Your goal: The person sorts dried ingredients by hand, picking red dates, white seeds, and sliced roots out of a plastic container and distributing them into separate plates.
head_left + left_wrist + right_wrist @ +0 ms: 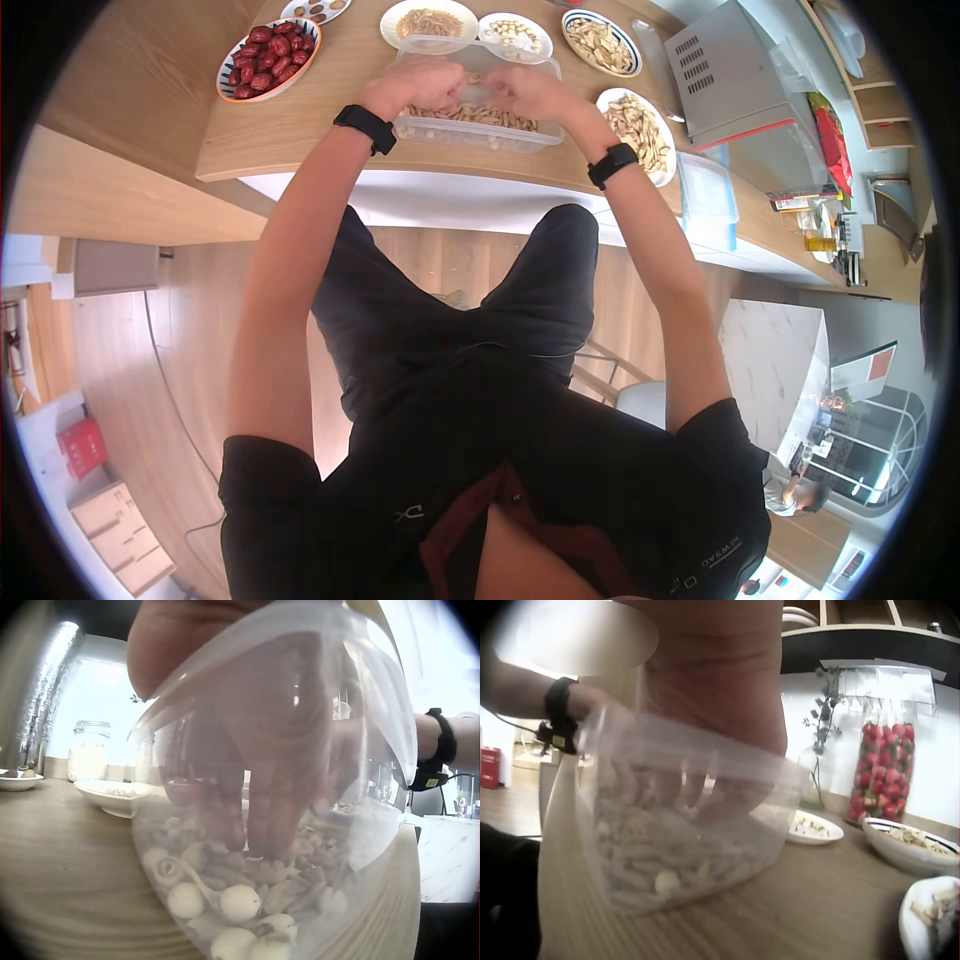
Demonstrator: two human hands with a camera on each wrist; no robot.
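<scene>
A clear plastic container [550, 138] stands near the table's front edge. Inside it lie pale brown dried pieces [495, 118] and, near the bottom, round whitish balls [240, 903]. Both hands reach into it from above. My left hand [430, 85] is at its left part; in the left wrist view its fingers [274, 817] point down, tips at the pieces. My right hand [525, 92] enters from the right, close to the left one. Seen through the cloudy wall, the right fingers [705, 791] are blurred, and I cannot tell whether they pinch anything.
A bowl of red dates [265, 60] sits at the left. Behind the container are a plate of pale strands [430, 22], a plate of small whitish pieces [515, 37] and a bowl of slices [600, 45]. At the right are another plate [637, 130] and a clear box [707, 195].
</scene>
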